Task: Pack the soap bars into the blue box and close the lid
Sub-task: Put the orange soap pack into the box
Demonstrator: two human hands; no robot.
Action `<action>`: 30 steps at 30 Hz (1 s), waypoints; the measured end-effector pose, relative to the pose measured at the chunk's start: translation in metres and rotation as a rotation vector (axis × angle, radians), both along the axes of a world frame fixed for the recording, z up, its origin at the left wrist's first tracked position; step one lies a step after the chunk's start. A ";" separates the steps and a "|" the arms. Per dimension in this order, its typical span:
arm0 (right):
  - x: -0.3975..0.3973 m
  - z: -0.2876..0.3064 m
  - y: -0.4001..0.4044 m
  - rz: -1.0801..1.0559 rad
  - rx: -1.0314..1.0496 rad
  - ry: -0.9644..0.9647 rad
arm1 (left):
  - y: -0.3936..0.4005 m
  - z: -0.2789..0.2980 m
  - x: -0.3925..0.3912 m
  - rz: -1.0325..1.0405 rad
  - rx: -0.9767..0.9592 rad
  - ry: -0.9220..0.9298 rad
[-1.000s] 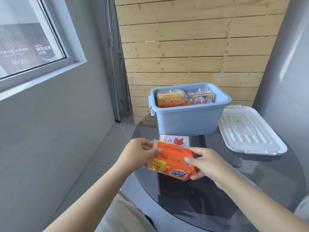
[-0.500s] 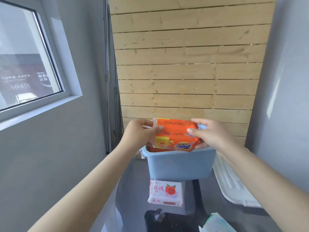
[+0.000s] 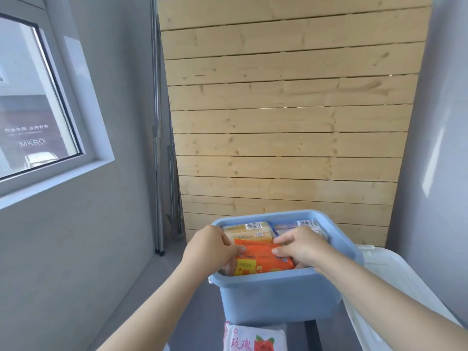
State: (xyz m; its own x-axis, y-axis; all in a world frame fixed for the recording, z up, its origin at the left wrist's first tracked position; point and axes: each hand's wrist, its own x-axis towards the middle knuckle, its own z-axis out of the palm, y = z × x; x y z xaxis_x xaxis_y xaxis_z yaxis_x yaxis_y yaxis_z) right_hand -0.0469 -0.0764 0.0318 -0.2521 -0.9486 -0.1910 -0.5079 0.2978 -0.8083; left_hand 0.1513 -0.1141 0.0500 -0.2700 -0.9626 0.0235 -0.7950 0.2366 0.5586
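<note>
The blue box (image 3: 278, 297) stands on a dark glass table, lid off. Inside it an orange soap pack (image 3: 260, 258) lies against the near wall, with my left hand (image 3: 210, 247) gripping its left end and my right hand (image 3: 301, 245) gripping its right end. Behind it sit a yellow soap pack (image 3: 247, 230) and a pale blue-white pack (image 3: 293, 225). A white soap pack with a red rose (image 3: 253, 339) lies on the table in front of the box. The white lid (image 3: 395, 287) lies to the right of the box.
A wooden slat wall (image 3: 291, 110) rises right behind the box. Grey walls close in on both sides, with a window (image 3: 33, 105) on the left. Metal poles (image 3: 158, 148) lean in the left corner. The table (image 3: 202, 333) shows only at the bottom.
Both hands have lowered the orange soap pack from above the rim down into the box. The camera has moved closer, looking over the box.
</note>
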 end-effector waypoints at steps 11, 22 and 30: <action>-0.003 -0.010 -0.011 0.053 0.010 -0.051 | -0.013 -0.026 0.001 0.056 -0.052 -0.085; 0.007 0.000 0.026 -0.025 -0.231 0.184 | 0.015 -0.032 0.000 0.137 -0.228 0.109; 0.016 -0.029 0.145 0.030 -0.357 0.258 | 0.117 -0.049 -0.007 -0.153 -0.361 0.298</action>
